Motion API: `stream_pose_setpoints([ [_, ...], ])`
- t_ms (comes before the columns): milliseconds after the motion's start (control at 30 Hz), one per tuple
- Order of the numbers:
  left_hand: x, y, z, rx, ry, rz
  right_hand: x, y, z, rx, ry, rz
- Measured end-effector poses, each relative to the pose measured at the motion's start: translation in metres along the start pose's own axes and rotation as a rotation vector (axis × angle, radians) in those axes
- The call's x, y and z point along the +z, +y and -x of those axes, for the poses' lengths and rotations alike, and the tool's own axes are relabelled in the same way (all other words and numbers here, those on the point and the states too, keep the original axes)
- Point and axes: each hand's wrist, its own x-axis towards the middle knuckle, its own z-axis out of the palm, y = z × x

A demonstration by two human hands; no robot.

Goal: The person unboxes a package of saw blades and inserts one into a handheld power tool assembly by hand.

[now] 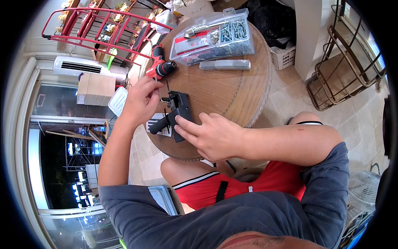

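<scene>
On the round wooden table [207, 89], a black device with a stubby side handle [181, 108] lies close to the near left edge. My right hand [217, 135] grips its near end, thumb and fingers pressed on the black body. My left hand [143, 99] is closed in a pinch just left of the device. Between those fingers is a thin metal rod [156, 78], mostly hidden, whose exact kind I cannot make out. Beyond the left hand rests a red and black cordless drill [159, 66]. A white sheet [166, 129] shows partly under the device.
At the table's far side stands a clear plastic case [213, 37] of screws and fittings. A grey flat bar-shaped pack [225, 64] lies before it. A red metal frame [99, 37] leans at the far left; a brown wire rack [344, 70] stands right. A fan [365, 189] is nearer.
</scene>
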Motion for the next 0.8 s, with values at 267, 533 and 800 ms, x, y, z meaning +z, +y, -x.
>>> stream_pose_setpoints([
  [267, -0.014, 0.011, 0.047, 0.009, -0.021, -0.017, 0.0, -0.001, -0.001, 0.003, -0.023, -0.005],
  [533, -0.007, 0.047, 0.054, 0.103, -0.052, 0.117, -0.001, 0.0, -0.002, -0.002, -0.027, 0.006],
  [800, -0.012, 0.046, 0.009, 0.15, -0.158, 0.039, -0.001, 0.001, -0.001, 0.037, -0.038, -0.014],
])
